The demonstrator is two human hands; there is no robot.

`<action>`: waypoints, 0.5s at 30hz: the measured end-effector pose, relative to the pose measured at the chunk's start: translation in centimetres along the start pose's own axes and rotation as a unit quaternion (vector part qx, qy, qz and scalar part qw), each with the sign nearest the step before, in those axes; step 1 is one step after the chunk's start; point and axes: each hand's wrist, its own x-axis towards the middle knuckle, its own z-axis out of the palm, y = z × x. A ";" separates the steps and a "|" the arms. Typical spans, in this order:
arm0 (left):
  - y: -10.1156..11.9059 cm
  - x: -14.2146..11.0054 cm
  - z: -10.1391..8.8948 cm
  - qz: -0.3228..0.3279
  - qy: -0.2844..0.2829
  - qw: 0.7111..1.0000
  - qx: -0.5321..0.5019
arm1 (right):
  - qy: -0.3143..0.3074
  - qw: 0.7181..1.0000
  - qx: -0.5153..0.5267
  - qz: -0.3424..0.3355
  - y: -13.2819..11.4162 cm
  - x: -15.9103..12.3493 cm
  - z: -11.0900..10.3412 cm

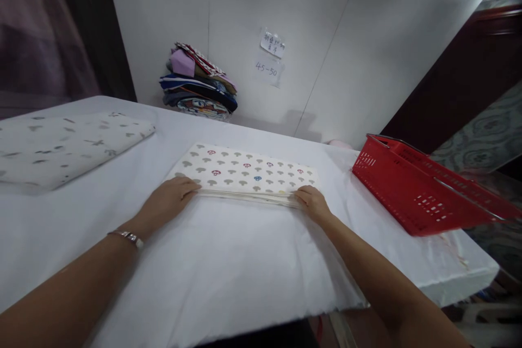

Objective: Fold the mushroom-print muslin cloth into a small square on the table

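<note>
A folded cream cloth [244, 171] printed with grey, red and blue mushrooms lies flat on the white-covered table, its layered edge facing me. My left hand [176, 196] grips the near left corner, thumb along the edge and fingers curled. At the near right corner, my right hand [312, 200] pinches the layers in the same way. A bracelet [127, 236] circles my left wrist. The undersides of the fingers are hidden.
Another folded patterned cloth [73, 147] lies at the left. A red plastic basket [416, 190] stands on the table's right side. Behind the table, a stack of folded fabrics [199, 84] rests against the wall, near handwritten paper notes [268, 70].
</note>
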 end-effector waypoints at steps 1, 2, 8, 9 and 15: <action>0.1 0.0 0.0 0.000 0.000 1.000 0.001 | 0.002 1.000 -0.013 0.001 0.1 -0.1 0.1; 0.1 0.0 0.0 0.001 0.001 1.000 0.001 | -0.005 1.000 -0.023 -0.003 0.2 -0.2 0.3; -0.3 -0.1 0.3 0.006 0.006 1.000 0.001 | -0.047 0.997 -0.036 -0.040 0.3 -0.7 0.4; -0.2 -0.1 0.2 0.007 0.006 1.000 0.002 | -0.051 0.997 -0.036 -0.044 0.3 -0.6 0.3; 0.1 -0.1 0.1 0.004 -0.003 1.000 0.011 | -0.041 0.998 0.011 -0.036 -0.3 -0.3 -0.5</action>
